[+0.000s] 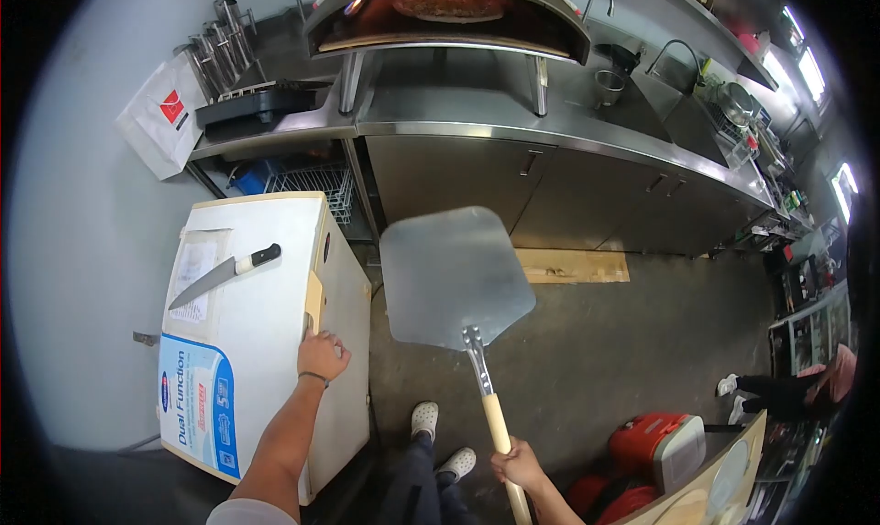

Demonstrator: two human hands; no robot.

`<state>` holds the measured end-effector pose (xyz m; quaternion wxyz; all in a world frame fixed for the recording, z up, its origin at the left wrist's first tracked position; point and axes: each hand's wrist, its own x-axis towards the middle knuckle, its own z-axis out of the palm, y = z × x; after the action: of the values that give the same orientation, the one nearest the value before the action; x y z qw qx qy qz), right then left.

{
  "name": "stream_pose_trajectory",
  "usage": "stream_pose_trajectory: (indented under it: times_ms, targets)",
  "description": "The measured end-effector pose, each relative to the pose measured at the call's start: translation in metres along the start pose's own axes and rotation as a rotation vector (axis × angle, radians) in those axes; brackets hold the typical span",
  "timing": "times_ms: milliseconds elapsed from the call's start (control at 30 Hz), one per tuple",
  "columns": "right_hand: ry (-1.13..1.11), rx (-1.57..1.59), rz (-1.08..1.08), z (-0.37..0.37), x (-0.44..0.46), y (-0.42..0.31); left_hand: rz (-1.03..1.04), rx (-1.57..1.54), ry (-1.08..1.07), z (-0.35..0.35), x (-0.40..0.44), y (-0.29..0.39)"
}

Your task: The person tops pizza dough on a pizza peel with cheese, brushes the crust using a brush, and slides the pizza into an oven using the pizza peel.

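My right hand (520, 464) is wrapped round the wooden handle of a pizza peel (458, 273). The peel's bare metal blade is held out ahead, above the floor. At the edge of a white chest freezer (261, 319), my left hand (324, 354) has its fingers curled, touching the rim beside the yellowish lid handle (314, 302). Whether anything is inside those fingers is hidden. A kitchen knife (225, 276) with a black and white handle lies on the freezer lid, partly over a taped paper sheet. Inside the pizza oven (447, 53) on the counter, a pizza (449, 7) sits near a flame.
A steel counter (458, 113) with cabinets runs across the front. On it are a black tray (257, 106), a metal cup (609, 87) and sink taps. A red and white cooler (660, 447) stands at lower right. Another person (807, 388) is at far right.
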<state>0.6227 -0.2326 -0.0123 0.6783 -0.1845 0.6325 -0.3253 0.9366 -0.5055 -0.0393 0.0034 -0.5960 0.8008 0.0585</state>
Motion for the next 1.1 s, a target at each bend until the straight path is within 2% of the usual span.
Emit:
stream_pose_trajectory:
  times_ms: [200, 533, 800, 933, 1100]
  targets:
    - [0.001, 0.034, -0.115, 0.008, -0.007, -0.042, -0.011, -0.022, 0.020, 0.002, -0.002, -0.001]
    - [-0.023, 0.070, -0.053, 0.014, -0.008, -0.033, -0.009, 0.001, -0.049, -0.005, -0.001, 0.001]
    - [-0.030, 0.118, 0.030, 0.019, -0.003, -0.035, -0.011, -0.050, -0.011, -0.003, -0.001, 0.002]
    - [-0.054, 0.158, 0.112, 0.025, 0.009, -0.016, -0.007, -0.060, -0.036, -0.003, 0.001, 0.002]
    - [-0.083, 0.212, 0.209, 0.028, 0.024, 0.033, 0.042, -0.077, 0.044, 0.001, 0.000, 0.000]
